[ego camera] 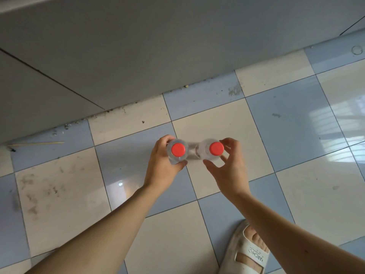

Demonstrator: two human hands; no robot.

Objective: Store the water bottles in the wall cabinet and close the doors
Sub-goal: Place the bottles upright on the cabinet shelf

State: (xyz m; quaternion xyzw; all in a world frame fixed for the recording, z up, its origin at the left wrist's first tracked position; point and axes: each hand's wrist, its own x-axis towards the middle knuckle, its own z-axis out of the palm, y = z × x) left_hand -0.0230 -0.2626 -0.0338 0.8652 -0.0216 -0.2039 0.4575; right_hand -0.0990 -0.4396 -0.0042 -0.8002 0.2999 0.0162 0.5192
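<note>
Two clear plastic water bottles with round red caps stand upright and close together on a floor of glossy cream and pale-blue square tiles [213,123], seen almost straight down from above so that little more than their caps and shoulders shows. The left bottle [178,150] is held by the left hand [165,164], whose fingers curl round the far side of the bottle's shoulder while the thumb presses the near side. The right bottle [214,149] sits just beside it with a narrow gap between the two; the right hand [229,165] is curved about it, fingertips at the far side of the cap and the thumb reaching under the near side of the shoulder, though whether the grasp is firm or only loosely touching cannot be told. Both bare forearms stretch down from the bottom edge of the view. Beyond the bottles a flat grey panel [138,56] with thin dark seams meets the floor, with crumbs and dirt gathered along its foot. A thin pale wooden stick [37,143] lies on the tiles near that edge at the left. At the lower right a foot in a white slide sandal [246,252] with printed lettering stands on the floor.
</note>
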